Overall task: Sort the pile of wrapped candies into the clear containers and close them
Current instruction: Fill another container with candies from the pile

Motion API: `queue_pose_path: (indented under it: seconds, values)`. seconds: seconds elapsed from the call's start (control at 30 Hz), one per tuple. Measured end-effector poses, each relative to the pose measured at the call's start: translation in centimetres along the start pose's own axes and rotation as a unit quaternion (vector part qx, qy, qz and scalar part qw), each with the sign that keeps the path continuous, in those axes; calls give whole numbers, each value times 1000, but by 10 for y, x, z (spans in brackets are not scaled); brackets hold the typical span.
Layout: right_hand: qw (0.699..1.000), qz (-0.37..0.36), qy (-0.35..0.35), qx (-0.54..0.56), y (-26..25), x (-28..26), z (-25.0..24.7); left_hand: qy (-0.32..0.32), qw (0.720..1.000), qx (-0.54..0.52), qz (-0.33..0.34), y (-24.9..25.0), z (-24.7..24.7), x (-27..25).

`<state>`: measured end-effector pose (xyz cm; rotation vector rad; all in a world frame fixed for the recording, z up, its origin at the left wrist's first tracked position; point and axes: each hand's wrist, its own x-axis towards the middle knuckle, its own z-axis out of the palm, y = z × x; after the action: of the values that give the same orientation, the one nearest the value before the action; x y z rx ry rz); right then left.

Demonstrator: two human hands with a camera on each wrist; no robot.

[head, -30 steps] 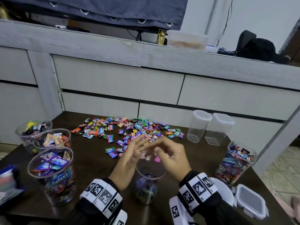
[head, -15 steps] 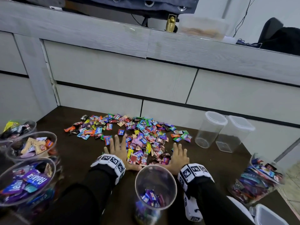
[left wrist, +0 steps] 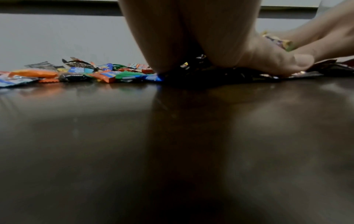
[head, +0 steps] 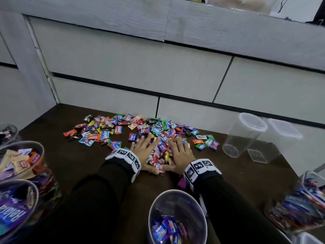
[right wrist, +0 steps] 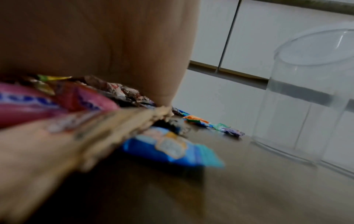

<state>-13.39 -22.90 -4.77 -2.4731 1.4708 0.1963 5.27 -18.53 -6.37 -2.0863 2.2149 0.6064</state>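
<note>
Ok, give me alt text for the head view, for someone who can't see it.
Both hands, left hand and right hand, lie flat on a candy pile on a dark table, fingers spread. Partly filled clear containers surround them.

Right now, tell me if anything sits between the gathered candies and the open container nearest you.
Nothing visible blocks it. The left hand and right hand lie flat, cupping a clump of candies. Only bare table and the person's forearms lie between it and the open container.
</note>
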Motion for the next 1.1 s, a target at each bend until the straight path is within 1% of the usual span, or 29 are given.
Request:
queue_pose_path:
  seconds: [0.07, 0.13, 0.2, 0.27, 0.37, 0.47, 0.57, 0.63, 0.7, 0.8, 0.87, 0.97, 1.03, 1.1]
  values:
    - [999, -35, 1, -11, -2, 0, -4, 9, 1000, 19, -1, 1, 1, 1]
    - [998, -53, 21, -23, -5, -3, -7, 34, 998, 39, -20, 3, 3, 0]
    - [998, -52, 33, -26, -7, -5, -10, 60, 996, 58, -42, 6, 5, -1]
    - [998, -47, 27, -17, -8, -6, -12, 82, 993, 71, -55, 8, 4, -3]
    - [998, -56, 18, -2, -6, -9, -16, 96, 991, 65, -59, 11, 1, -5]
    - [998, -56, 32, 29, -1, -15, -19, 88, 993, 59, -56, 13, -1, -6]
    - [997, -46, 61, 29, 3, -21, -18, 72, 995, 53, -50, 12, 0, -9]
    - [997, -38, 49, 55, 1, -23, -17, 71, 995, 53, -50, 11, 2, -11]
    - [996, -35, 21, 73, -3, -24, -14, 76, 994, 56, -51, 11, 4, -13]
    - [999, -38, 1, 22, -9, -24, -10, 69, 994, 70, -51, 12, 4, -13]
    - [999, -38, 7, -22, -13, -24, -8, 66, 994, 75, -53, 13, 3, -13]
    - [997, -32, 25, -60, -17, -23, -6, 74, 993, 68, -58, 14, 2, -14]
    - [998, -27, 27, -52, -20, -23, -6, 76, 994, 52, -57, 15, -1, -15]
    - [1000, -18, 5, -17, -22, -22, -8, 66, 996, 43, -51, 16, -4, -16]
